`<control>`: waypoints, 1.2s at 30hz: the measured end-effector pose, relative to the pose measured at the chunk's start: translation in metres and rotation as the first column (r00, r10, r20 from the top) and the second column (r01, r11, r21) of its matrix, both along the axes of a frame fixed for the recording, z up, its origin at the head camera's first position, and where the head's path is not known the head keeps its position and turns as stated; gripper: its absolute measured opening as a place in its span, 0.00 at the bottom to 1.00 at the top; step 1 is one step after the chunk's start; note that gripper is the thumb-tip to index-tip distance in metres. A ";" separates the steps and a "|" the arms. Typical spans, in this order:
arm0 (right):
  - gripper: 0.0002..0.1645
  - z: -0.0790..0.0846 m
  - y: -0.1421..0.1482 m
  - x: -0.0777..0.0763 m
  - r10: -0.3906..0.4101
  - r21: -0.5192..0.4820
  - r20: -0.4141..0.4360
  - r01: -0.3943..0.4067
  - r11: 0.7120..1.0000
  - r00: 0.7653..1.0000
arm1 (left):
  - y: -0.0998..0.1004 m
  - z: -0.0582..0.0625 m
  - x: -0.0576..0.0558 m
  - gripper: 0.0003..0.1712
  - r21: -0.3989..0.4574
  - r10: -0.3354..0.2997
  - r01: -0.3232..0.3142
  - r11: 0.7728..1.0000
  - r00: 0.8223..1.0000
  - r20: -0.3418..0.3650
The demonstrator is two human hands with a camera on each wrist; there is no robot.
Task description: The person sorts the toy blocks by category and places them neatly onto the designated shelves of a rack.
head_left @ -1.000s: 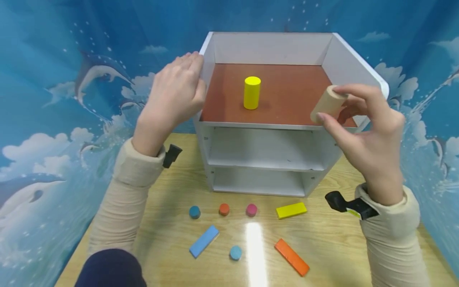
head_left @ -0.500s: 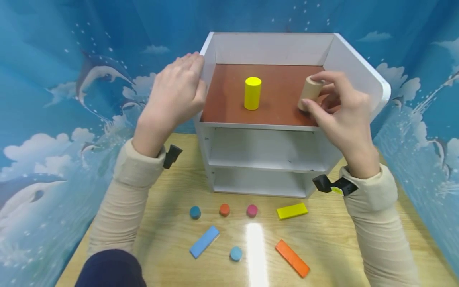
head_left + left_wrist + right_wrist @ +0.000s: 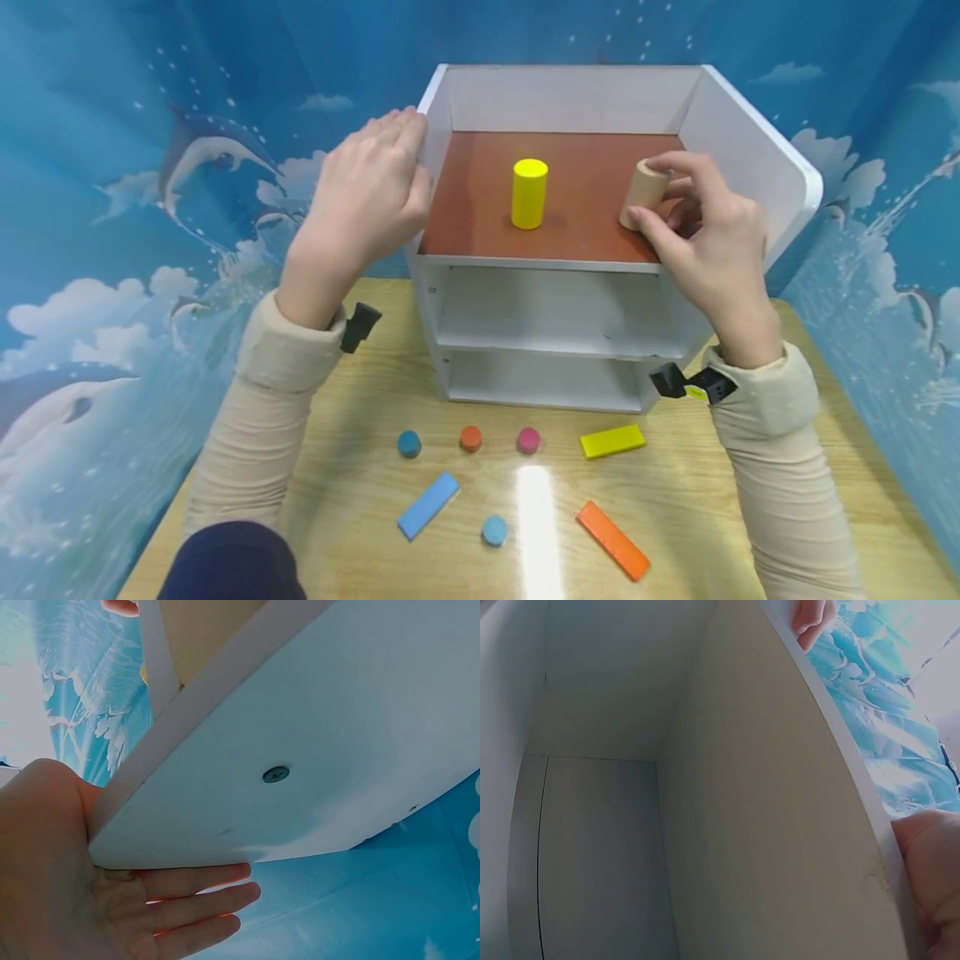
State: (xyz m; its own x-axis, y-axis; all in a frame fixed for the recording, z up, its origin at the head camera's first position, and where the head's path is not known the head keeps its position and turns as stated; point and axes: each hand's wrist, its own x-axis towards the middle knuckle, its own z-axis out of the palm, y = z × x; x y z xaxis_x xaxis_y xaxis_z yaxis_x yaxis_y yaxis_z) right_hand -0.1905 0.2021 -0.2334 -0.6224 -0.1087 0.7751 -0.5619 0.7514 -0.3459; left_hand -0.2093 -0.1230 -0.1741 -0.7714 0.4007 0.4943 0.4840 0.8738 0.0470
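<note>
Head view: pinching tan cylinder [image 3: 644,192], slightly tilted, between thumb and fingers of right hand [image 3: 716,233], over brown top [image 3: 581,158]; unclear if touching. Well apart from yellow cylinder [image 3: 529,196] at hand's left. Best squared upright before loosening.

Left wrist view: resting left hand [image 3: 105,900], straight-fingered, against side panel [image 3: 315,712]; probably best pressed lightly.

Right wrist view: too cropped to tell the grip.

The left hand [image 3: 82,900] fills the lower left of the frame, palm showing, straight fingers reaching rightward along the lower edge of a white panel [image 3: 352,735]. A dark screw [image 3: 276,774] sits mid-frame; blue backdrop [image 3: 360,900] spreads across the lower right.
</note>
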 end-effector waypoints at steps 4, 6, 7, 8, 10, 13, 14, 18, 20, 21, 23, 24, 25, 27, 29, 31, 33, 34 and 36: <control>0.26 0.002 -0.001 0.002 -0.011 0.024 0.032 0.011 1.000 0.999 | 0.000 0.001 0.001 0.30 0.007 -0.001 0.001 1.000 1.000 0.003; 0.26 0.003 -0.001 0.002 -0.015 0.037 0.043 0.013 0.999 0.999 | 0.000 0.001 0.001 0.30 0.009 0.001 -0.001 1.000 1.000 0.009; 0.26 0.003 -0.001 0.002 -0.014 0.044 0.045 0.012 0.999 0.999 | 0.000 0.001 0.001 0.30 0.009 0.002 -0.002 1.000 1.000 0.010; 0.26 0.003 0.000 0.002 -0.015 0.052 0.044 0.012 0.999 0.999 | 0.000 0.001 0.001 0.30 0.009 0.003 -0.003 1.000 1.000 0.012; 0.27 0.003 0.000 0.002 -0.017 0.071 0.043 0.014 0.997 0.999 | 0.000 0.001 0.001 0.30 0.008 0.005 -0.006 1.000 1.000 0.018; 0.29 0.004 0.001 0.003 -0.013 0.101 0.020 0.011 0.995 1.000 | 0.000 0.001 0.000 0.30 0.008 0.006 -0.006 1.000 1.000 0.024; 0.30 0.004 0.001 0.004 -0.009 0.106 0.004 0.008 0.994 1.000 | 0.000 0.001 0.000 0.30 0.008 0.005 -0.006 1.000 1.000 0.023; 0.34 0.003 0.000 0.009 0.010 0.114 -0.076 -0.001 0.994 0.997 | 0.000 0.001 0.000 0.30 0.007 0.008 -0.008 1.000 1.000 0.022; 0.34 0.002 0.000 0.013 0.022 0.097 -0.116 -0.011 0.995 0.993 | 0.000 0.001 0.001 0.30 0.007 0.011 -0.011 1.000 1.000 0.021; 0.34 0.002 -0.001 0.016 0.026 0.081 -0.134 -0.015 0.997 0.991 | 0.000 0.001 0.001 0.30 0.008 0.011 -0.012 1.000 1.000 0.021; 0.33 0.001 -0.002 0.021 0.039 0.055 -0.165 -0.030 0.998 0.985 | 0.001 0.001 0.001 0.31 0.009 0.013 -0.013 1.000 1.000 0.022; 0.33 0.000 -0.002 0.024 0.043 0.035 -0.178 -0.037 0.999 0.983 | 0.001 0.001 0.000 0.31 0.008 0.014 -0.014 1.000 1.000 0.024; 0.32 -0.001 -0.004 0.027 0.047 0.011 -0.191 -0.046 0.999 0.980 | 0.001 0.001 0.001 0.31 0.007 0.015 -0.015 1.000 1.000 0.025; 0.32 -0.003 -0.006 0.034 0.057 -0.026 -0.216 -0.064 0.998 0.975 | 0.000 0.001 0.000 0.31 0.005 0.015 -0.015 1.000 1.000 0.026; 0.32 -0.005 -0.009 0.041 0.068 -0.056 -0.238 -0.083 0.995 0.969 | 0.000 0.002 0.001 0.31 0.003 0.015 -0.015 1.000 0.999 0.029; 0.31 -0.007 -0.011 0.049 0.077 -0.080 -0.258 -0.101 0.992 0.963 | 0.000 0.002 0.001 0.31 0.003 0.017 -0.017 1.000 0.999 0.033; 0.31 -0.009 -0.013 0.057 0.088 -0.109 -0.273 -0.121 0.987 0.958 | 0.000 0.002 0.001 0.31 0.003 0.019 -0.019 1.000 0.999 0.037; 0.31 -0.011 -0.015 0.061 0.093 -0.126 -0.285 -0.134 0.983 0.954 | 0.000 0.001 0.001 0.31 0.004 0.019 -0.019 1.000 0.999 0.038; 0.31 -0.015 -0.016 0.068 0.101 -0.156 -0.306 -0.154 0.976 0.947 | 0.000 0.001 0.001 0.31 0.005 0.017 -0.017 1.000 0.999 0.037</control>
State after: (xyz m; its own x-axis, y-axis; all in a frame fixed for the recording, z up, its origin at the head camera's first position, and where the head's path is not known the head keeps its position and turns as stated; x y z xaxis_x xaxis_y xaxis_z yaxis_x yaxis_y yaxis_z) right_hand -0.1224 0.1858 -0.2484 -0.3536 -0.0177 0.9352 -0.7455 0.6092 -0.2703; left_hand -0.2083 -0.1232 -0.1732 -0.7956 0.3848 0.4679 0.4671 0.8815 0.0694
